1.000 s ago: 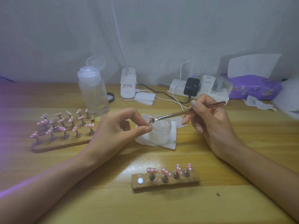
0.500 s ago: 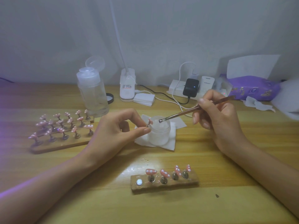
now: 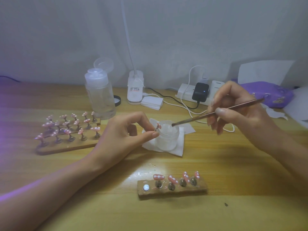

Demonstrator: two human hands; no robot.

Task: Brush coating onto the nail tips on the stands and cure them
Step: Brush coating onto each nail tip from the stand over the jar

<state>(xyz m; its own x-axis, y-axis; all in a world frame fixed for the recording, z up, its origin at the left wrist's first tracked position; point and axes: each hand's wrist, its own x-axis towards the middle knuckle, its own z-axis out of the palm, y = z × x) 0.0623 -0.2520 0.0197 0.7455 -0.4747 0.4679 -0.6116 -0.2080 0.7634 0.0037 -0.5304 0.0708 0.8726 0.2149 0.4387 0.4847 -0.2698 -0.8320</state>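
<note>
A yellow-brown wooden worktop (image 3: 216, 172) meets a pale grey wall (image 3: 183, 39). The label (image 3: 134, 88) on the white lamp base (image 3: 135, 97) is too blurred to read. The right hand (image 3: 238, 110) grips a slim copper-coloured brush (image 3: 200, 116) slanting down-left, bristles at the mouth of a frosted jar (image 3: 167, 139). The left hand (image 3: 123, 135) pinches a pink dotted nail tip (image 3: 158, 126) on its stand beside the rim.

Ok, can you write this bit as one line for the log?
left hand: pinches nail tip | right hand: holds brush, bristles at jar mouth | jar: on tissue
</note>
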